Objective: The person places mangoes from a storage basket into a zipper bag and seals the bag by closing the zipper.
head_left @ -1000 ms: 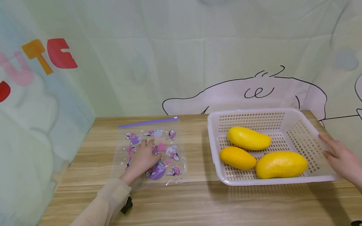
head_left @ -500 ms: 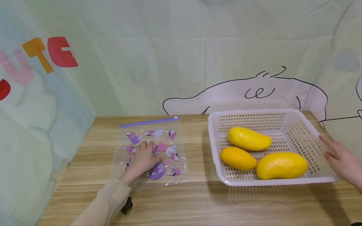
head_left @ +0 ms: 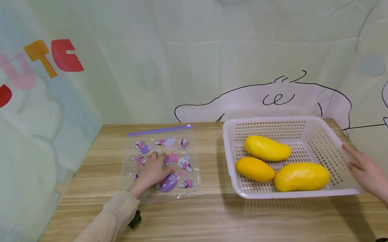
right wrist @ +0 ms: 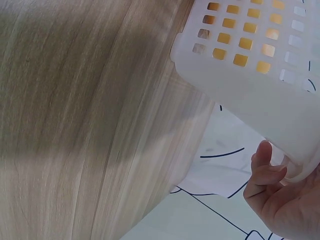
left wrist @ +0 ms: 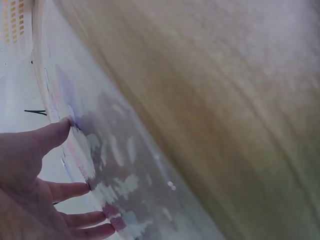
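Observation:
My left hand (head_left: 153, 171) rests its spread fingertips on a clear zip bag (head_left: 184, 163) printed with pink and purple cartoon figures. The bag lies flat on the left, its purple zip strip (head_left: 158, 131) at the far edge. In the left wrist view, the thumb and fingertips (left wrist: 80, 188) touch the plastic. My right hand (head_left: 368, 171) grips the right rim of a white plastic basket (head_left: 298, 195); in the right wrist view, fingers (right wrist: 270, 174) curl beneath that rim. Inside the basket lie three yellow mangoes: one at the back (head_left: 267, 148), a smaller one (head_left: 255, 169) and a larger one (head_left: 302, 176) in front.
Both stand on a wood-grain table (head_left: 217, 223), with a strip of bare tabletop between bag and basket. Behind the table's far edge hangs a pale printed curtain (head_left: 191, 69) with coloured letters and a line-drawn figure.

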Tool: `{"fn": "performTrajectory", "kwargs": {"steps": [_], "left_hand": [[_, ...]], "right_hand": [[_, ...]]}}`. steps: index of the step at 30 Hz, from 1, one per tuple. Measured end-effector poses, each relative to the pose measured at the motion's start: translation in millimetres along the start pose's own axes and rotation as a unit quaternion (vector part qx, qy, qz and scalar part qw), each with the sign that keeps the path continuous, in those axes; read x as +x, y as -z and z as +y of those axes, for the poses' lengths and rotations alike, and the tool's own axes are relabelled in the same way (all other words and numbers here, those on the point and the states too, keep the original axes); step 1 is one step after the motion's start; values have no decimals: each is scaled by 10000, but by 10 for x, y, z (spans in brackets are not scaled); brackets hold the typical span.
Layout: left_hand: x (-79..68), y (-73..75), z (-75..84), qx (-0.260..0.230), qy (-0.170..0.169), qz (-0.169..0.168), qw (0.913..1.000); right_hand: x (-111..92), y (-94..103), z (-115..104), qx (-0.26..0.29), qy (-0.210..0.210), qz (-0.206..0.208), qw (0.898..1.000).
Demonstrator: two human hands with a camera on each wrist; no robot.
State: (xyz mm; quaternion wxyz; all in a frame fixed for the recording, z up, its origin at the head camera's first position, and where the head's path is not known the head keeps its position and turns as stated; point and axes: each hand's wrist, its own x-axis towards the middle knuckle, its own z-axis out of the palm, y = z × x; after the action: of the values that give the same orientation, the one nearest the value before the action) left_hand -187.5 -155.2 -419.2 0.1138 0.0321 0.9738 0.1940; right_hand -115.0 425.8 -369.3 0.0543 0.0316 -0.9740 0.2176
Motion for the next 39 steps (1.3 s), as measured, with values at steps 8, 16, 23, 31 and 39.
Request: {"fn": "performTrajectory", "kwargs": {"steps": [8,16,23,31,39], "left_hand": [[2,19,-24,222,-155,-30,9996],[-5,52,-57,380,-465,-17,9982],[-17,81,-123,391,-840,-48,9957],[-26,117,-184,408,-1160,-222,9922],[-7,129,-237,507,-1390,-345,9884]], "right_hand": [[5,13,-8,-66,-77,-44,9999],[-5,3,1,33,-66,-53,10000],[-1,0,3,17,-29,0,10000],[-5,0,1,7,-54,-19,10000],[-8,3,-15,14,-48,-29,10000]]}}
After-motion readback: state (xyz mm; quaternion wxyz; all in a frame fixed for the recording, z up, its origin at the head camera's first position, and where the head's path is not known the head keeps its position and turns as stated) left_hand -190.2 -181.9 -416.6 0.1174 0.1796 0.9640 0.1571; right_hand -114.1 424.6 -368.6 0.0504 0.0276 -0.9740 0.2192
